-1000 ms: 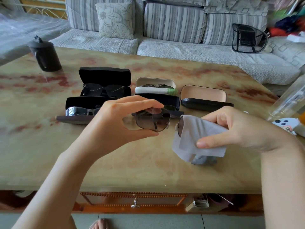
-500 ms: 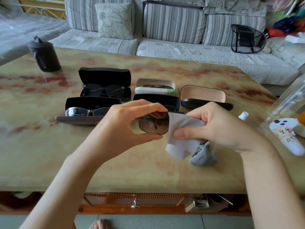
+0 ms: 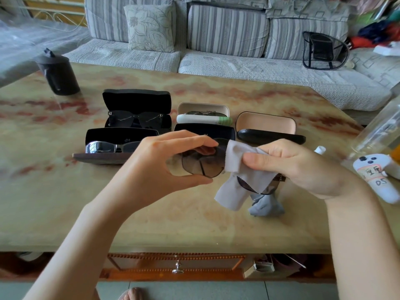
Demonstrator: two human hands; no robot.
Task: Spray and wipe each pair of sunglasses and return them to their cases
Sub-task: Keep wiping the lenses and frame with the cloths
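The left forearm climbs from the lower left, and the left hand curls into a C, thumb under and fingers over, pinching the rim of one lens. The sunglasses hang mid-frame above the table, long axis running left to right, tinted lens facing the person. At right, the right hand pinches a grey cloth folded round the other lens

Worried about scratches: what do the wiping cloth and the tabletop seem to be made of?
The wiping cloth looks like thin matte microfibre: it drapes limply, without sheen. The tabletop looks like polished stone, perhaps marble: glossy, with reddish veining.
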